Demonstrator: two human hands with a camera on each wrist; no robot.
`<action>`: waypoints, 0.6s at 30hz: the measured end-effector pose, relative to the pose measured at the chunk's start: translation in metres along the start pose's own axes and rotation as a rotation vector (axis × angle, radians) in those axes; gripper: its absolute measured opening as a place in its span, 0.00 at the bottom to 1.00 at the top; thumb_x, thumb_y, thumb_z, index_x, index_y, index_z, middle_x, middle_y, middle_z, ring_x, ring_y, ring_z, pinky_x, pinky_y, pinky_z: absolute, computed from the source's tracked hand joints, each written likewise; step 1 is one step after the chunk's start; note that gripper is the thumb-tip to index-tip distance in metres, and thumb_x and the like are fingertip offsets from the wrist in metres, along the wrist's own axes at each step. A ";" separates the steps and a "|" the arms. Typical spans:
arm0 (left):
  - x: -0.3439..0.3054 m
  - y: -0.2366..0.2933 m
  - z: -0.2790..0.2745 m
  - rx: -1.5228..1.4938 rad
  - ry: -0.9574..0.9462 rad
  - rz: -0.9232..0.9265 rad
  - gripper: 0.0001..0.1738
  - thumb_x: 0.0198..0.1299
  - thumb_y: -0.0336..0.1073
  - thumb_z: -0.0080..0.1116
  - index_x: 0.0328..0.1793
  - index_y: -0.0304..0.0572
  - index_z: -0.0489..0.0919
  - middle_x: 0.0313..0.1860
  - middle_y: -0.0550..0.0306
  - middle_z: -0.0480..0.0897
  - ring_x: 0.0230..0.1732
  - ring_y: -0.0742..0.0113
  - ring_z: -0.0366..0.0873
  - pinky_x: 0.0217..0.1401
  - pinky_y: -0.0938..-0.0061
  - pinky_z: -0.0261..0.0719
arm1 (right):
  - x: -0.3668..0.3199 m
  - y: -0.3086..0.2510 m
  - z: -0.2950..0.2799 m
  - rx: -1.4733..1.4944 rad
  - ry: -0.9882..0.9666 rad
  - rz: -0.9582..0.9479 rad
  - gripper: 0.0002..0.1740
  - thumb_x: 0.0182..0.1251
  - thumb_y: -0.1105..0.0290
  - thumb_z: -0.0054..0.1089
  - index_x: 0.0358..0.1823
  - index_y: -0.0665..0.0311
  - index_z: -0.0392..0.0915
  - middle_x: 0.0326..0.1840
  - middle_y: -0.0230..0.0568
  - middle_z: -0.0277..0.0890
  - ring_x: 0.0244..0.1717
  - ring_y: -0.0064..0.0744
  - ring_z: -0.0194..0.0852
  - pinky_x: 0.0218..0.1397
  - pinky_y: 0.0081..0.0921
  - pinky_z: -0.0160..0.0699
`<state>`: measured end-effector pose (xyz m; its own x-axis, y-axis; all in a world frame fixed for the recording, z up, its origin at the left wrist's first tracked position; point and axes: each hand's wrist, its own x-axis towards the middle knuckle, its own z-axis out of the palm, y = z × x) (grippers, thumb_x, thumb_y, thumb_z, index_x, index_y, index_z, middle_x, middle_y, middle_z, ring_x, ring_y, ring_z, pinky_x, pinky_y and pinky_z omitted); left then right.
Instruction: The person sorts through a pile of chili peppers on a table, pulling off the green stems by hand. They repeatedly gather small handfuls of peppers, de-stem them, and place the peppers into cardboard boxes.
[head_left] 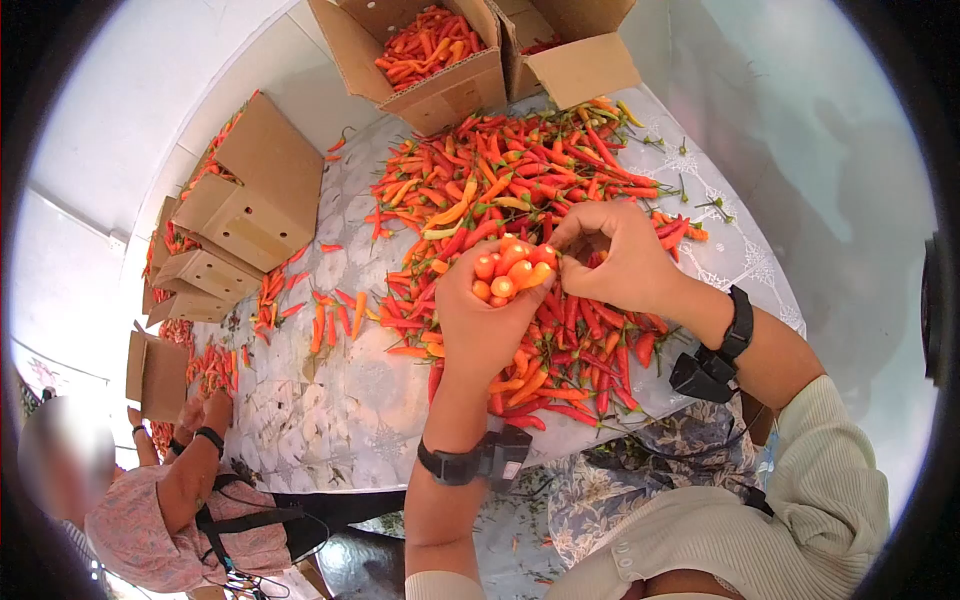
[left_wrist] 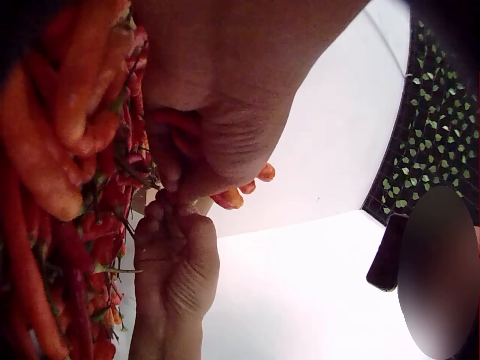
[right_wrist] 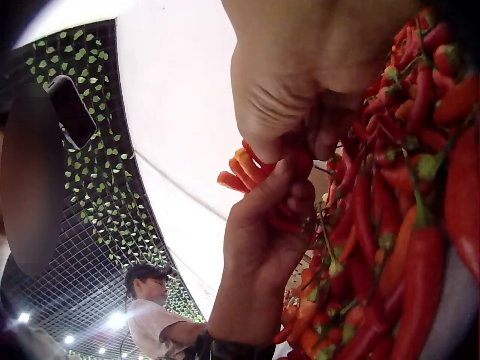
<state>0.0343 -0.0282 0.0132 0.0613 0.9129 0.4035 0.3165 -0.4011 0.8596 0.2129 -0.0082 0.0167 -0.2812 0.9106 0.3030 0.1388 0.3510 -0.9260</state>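
Observation:
My left hand (head_left: 472,318) grips a bunch of orange and red chili peppers (head_left: 515,268), their rounded ends facing up. My right hand (head_left: 628,258) meets it at the bunch's right side, thumb and forefinger pinching a red chili pepper (right_wrist: 298,161). The other right fingers are curled in toward the palm. Both hands are over a wide heap of chili peppers (head_left: 420,165), many with green stems. From the left wrist view, orange tips (left_wrist: 228,199) stick out past the left hand, while its fingers hide most of the bunch.
Cardboard boxes with chili peppers stand at the back, one (head_left: 445,100) beside another (head_left: 585,70). More boxes (head_left: 255,190) line the left side. Loose chili peppers (head_left: 330,320) lie on the patterned tablecloth (head_left: 350,420). Another person (head_left: 190,500) works at the lower left.

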 end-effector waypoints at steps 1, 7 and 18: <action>0.000 -0.001 0.001 -0.024 -0.001 -0.008 0.23 0.42 0.30 0.73 0.44 0.31 0.76 0.37 0.54 0.83 0.37 0.72 0.80 0.43 0.77 0.79 | 0.000 0.000 0.000 0.001 0.001 0.000 0.08 0.47 0.76 0.62 0.30 0.71 0.78 0.27 0.36 0.79 0.29 0.16 0.75 0.33 0.17 0.76; 0.000 0.002 0.000 -0.053 -0.041 -0.025 0.23 0.43 0.32 0.74 0.45 0.31 0.77 0.36 0.56 0.83 0.37 0.73 0.80 0.42 0.78 0.79 | 0.002 0.009 0.000 -0.018 0.031 -0.022 0.04 0.50 0.78 0.56 0.29 0.71 0.76 0.25 0.34 0.77 0.27 0.17 0.74 0.30 0.18 0.75; 0.005 0.007 -0.007 -0.606 -0.101 -0.303 0.18 0.51 0.30 0.69 0.46 0.32 0.76 0.35 0.56 0.82 0.31 0.74 0.78 0.31 0.82 0.75 | 0.008 0.005 -0.006 0.432 -0.137 0.265 0.07 0.57 0.78 0.47 0.35 0.67 0.75 0.32 0.35 0.78 0.29 0.22 0.77 0.30 0.18 0.76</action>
<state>0.0302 -0.0269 0.0236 0.1505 0.9823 0.1115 -0.2506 -0.0711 0.9655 0.2172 0.0019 0.0156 -0.4147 0.9090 0.0407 -0.1740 -0.0353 -0.9841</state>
